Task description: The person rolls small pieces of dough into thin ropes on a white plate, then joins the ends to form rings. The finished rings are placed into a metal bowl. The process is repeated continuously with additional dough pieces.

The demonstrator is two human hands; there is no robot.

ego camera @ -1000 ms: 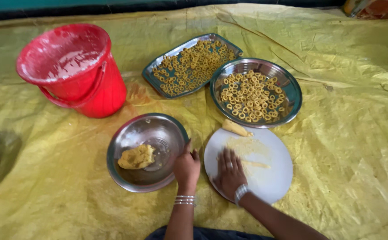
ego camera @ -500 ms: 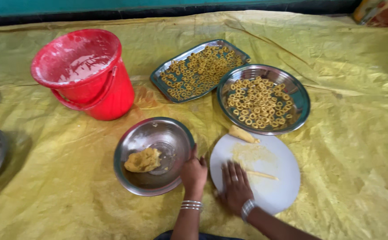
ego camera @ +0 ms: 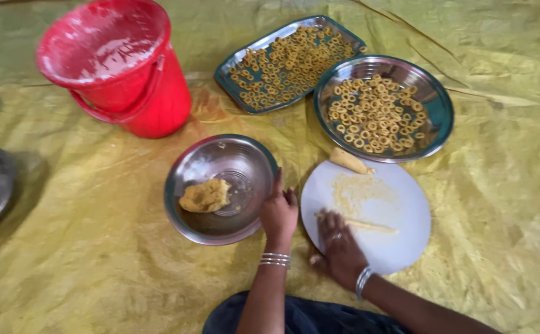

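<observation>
Your left hand [ego camera: 279,213] grips the steel bowl [ego camera: 220,188] rim at 3 o'clock. Your right hand [ego camera: 339,247], fingers flat and released, presses a dough strip [ego camera: 362,224] on the white plate [ego camera: 399,247].

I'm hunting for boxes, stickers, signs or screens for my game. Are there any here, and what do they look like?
None: no package, label, sign or screen is in view.
There are only unmarked containers: a red bucket, a steel bowl with dough, a white plate, and a tray and steel dish of dough rings.
</observation>
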